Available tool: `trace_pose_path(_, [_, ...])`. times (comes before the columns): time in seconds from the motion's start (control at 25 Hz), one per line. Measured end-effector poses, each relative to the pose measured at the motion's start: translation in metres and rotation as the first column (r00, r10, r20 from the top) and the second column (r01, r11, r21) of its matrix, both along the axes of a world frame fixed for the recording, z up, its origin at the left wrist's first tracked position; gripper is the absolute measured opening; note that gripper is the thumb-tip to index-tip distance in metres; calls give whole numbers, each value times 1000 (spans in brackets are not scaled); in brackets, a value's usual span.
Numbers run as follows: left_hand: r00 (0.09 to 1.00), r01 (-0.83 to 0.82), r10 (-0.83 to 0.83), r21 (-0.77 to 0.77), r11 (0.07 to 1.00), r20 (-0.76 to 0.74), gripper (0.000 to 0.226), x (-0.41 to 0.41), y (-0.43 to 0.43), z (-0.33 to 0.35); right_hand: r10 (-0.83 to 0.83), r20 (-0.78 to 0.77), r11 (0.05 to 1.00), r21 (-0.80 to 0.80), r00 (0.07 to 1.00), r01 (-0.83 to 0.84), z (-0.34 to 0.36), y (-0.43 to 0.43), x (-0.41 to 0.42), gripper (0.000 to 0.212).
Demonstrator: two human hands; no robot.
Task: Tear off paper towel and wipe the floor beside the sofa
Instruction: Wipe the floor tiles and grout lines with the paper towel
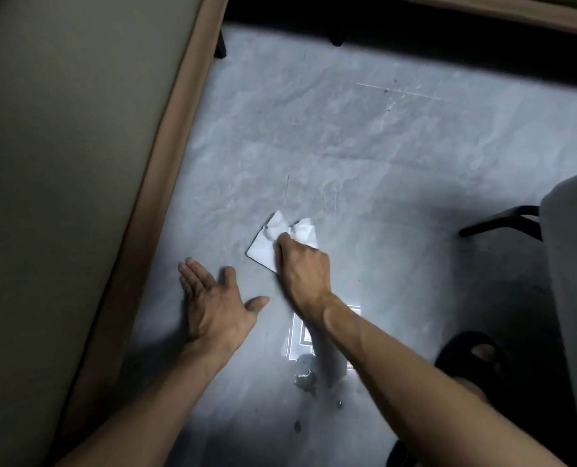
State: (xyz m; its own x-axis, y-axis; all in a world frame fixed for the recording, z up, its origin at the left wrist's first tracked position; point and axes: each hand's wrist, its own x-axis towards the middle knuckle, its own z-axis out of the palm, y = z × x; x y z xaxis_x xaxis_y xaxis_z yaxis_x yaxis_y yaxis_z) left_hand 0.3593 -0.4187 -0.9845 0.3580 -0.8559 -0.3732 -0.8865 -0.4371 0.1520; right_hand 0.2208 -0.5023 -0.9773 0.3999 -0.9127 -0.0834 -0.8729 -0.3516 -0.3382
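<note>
at centre frame, a right hand (302, 264) grips a crumpled paper towel (270, 242) against the grey floor (364, 136), left hand (213, 301) flat and open near the sofa (61, 146) at left.

- grey chair (570, 264), right edge, with black leg (502, 220)
- black slipper (465, 352), lower right, toes showing
- short black furniture leg (337, 40), top centre
- bright square reflection (300, 335), lower centre

Home living room: sofa (61, 163), slipper (472, 352).
</note>
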Motion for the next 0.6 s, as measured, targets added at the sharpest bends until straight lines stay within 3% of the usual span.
trace_pose_path(0.04, [1000, 3, -3, -8, 1000, 0, 85, 0, 3, -1, 201, -96, 978, -39, 975, -206, -1, -14, -23, 13])
trace_pose_path(0.08, [1000, 2, -2, -14, 1000, 2, 86, 1, 5, -1, 283, -208, 950, -74, 936, -304, -1, -35, -51, 12])
trace_pose_path(0.12, [1000, 7, -7, -20, 1000, 3, 88, 0, 5, -3, 151, -290, 983, -61, 945, -175, 5, -58, -79, 11])
trace_pose_path(0.16, [1000, 11, -11, -21, 1000, 4, 89, 0, 5, -4, -116, -310, 991, -94, 944, 91, 10, -77, -98, 12])
trace_pose_path(0.24, [1000, 13, -12, -16, 1000, 21, 90, 3, 5, -5, -603, -235, 798, -160, 762, 582, 9, -91, -94, 23])
trace_pose_path(0.28, [1000, 13, -13, -16, 1000, 23, 90, 3, 6, -6, -619, -149, 785, -168, 771, 597, 3, -83, -66, 27])
trace_pose_path(0.36, [1000, 23, -23, -13, 1000, 15, 89, 5, 6, -5, -385, 13, 922, -37, 923, 385, -4, -51, 12, 27])
trace_pose_path(0.4, [999, 30, -30, -5, 1000, 14, 88, 5, 5, -5, -164, 63, 986, -29, 985, 166, -3, -34, 36, 21])
trace_pose_path(0.48, [1000, 29, -29, 21, 999, 8, 88, 6, 5, -2, 215, 38, 976, 16, 976, -216, 0, -20, 29, 17])
trace_pose_path(0.52, [1000, 26, -26, 33, 999, 2, 88, 7, 5, 1, 255, -10, 967, 16, 967, -255, 3, -24, 0, 18])
trace_pose_path(0.6, [999, 32, -31, 32, 999, -19, 88, 5, 3, 8, 66, -177, 998, 27, 982, -62, 8, -24, -84, 12])
